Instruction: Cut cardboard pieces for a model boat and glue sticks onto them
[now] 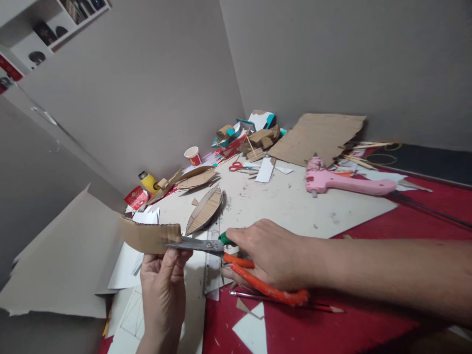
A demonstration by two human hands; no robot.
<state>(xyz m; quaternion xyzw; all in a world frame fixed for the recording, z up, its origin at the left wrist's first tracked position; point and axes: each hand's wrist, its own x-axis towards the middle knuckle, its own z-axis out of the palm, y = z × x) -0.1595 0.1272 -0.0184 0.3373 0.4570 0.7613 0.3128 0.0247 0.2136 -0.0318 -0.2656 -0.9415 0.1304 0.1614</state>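
Room: grey walls meeting in a corner behind the worktop; one white shelf unit [44, 29] is seen at upper left.
Worktop: a red surface [368, 324], overlaid by one large pale sheet [295, 206] strewn with offcuts.
Cardboard: one large brown sheet [317, 137] is propped against the far wall; one leaf-shaped piece [204, 211] lies flat near the middle; a heap of scraps [254, 135] is piled in the corner.
Glue gun: one, pink [342, 182], laid on its side, well apart from the hands.
Scissors: two pairs are counted; the orange-handled pair [228, 255] is gripped, a small red pair [238, 167] lies further back.
Right hand [269, 255]: closed around the orange handles, the blades biting into the strip.
Left hand [162, 285]: pinched shut on the cardboard strip [149, 236], held up above the worktop's near edge.
Ruler: one [212, 270], beneath the blades.
Pencil: one [295, 301], just beside the right hand.
Cup: one, paper [193, 155].
Bottle: one, yellow [148, 182].
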